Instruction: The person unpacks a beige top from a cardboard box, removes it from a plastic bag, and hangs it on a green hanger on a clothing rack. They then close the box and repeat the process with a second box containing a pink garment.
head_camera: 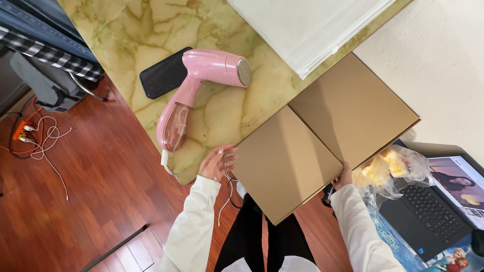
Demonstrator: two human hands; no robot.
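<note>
A flat brown cardboard box (322,136), folded open in two panels, lies across the near corner of the green marble table (151,30) and hangs past its edge. My left hand (218,162) rests against the left edge of the nearer panel, fingers spread and touching it. At the right edge of that panel my right hand (345,176) grips the cardboard, mostly hidden behind it. A pink handheld garment steamer (199,90) lies on the table just beyond my left hand.
A black phone (162,74) lies beside the steamer. White folded fabric (307,25) covers the table's far part. An open laptop (438,206) and a clear bag of yellow items (388,168) sit at right. Cables and an orange power strip (20,132) lie on the wood floor.
</note>
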